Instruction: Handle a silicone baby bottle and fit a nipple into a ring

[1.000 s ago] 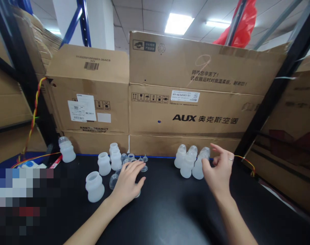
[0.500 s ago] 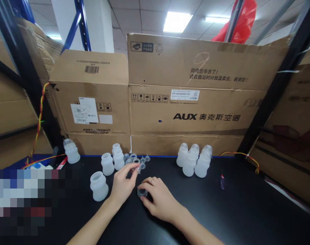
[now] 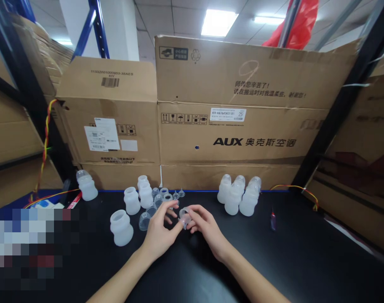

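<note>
Above the black table, my two hands meet at a small clear bottle ring [image 3: 183,211] with a translucent bottle nipple [image 3: 185,219] at it. My right hand [image 3: 209,229] pinches the ring from the right. On the other side, the thumb of my left hand [image 3: 160,230] presses at the nipple, its fingers curved above. How far the nipple sits inside the ring I cannot tell. Left of my left hand stands an open frosted baby bottle [image 3: 121,229]. Clear domed caps [image 3: 144,221] lie beside that hand, and loose rings [image 3: 164,191] and nipples [image 3: 181,192] lie beyond it.
Two more open bottles [image 3: 132,201] stand at back left. A group of capped bottles [image 3: 233,198] stands at back right, and one capped bottle [image 3: 86,186] at far left. A small screwdriver [image 3: 273,219] lies on the right. Cardboard [image 3: 223,155] walls the back.
My right hand has lifted the ring off the table. My left hand has brought the nipple toward me and right to meet it, uncovering the domed caps behind.
</note>
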### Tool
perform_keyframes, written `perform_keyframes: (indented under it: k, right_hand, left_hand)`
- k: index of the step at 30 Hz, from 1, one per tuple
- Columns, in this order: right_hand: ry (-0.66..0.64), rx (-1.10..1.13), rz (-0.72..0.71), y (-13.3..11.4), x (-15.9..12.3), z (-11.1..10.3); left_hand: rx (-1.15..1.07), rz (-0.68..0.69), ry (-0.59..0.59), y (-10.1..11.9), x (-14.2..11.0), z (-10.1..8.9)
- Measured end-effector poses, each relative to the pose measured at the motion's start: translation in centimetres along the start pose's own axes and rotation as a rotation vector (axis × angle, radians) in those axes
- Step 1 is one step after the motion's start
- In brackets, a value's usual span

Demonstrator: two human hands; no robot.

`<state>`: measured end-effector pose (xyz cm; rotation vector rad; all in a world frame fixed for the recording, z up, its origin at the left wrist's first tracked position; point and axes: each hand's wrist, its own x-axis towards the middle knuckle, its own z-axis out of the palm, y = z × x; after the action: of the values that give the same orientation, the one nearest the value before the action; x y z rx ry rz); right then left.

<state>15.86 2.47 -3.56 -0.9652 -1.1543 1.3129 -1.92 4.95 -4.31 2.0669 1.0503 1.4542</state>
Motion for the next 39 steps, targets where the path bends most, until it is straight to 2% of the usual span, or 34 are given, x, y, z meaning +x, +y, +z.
perform_keyframes:
  k: [7,14,19,25,31,39]
  right_hand:
    - [-0.095,-0.024,-0.062,0.4,-0.5,0.5]
    - [-0.191,-0.104,-0.134,-0.2,-1.0,0.8]
    - [-0.095,-0.171,-0.15,-0.2,-1.0,1.1]
    - [-0.037,-0.189,-0.164,0.5,-0.8,0.8]
    - [-0.004,-0.203,-0.121,1.0,-0.4,0.6]
    - [0.068,-0.201,-0.132,0.8,-0.4,0.6]
  left_hand:
    - [0.057,0.001,-0.011,-0.6,-0.2,-0.1]
    - [0.144,-0.012,-0.034,0.1,-0.1,-0.2]
    - [0.086,-0.09,-0.096,0.5,-0.1,-0.2]
    - [-0.188,-0.173,-0.208,1.0,-0.1,-0.6]
    - [-0.27,-0.295,-0.17,1.1,0.4,-0.2]
    - [-0.387,-0.347,-0.125,1.4,0.4,0.5]
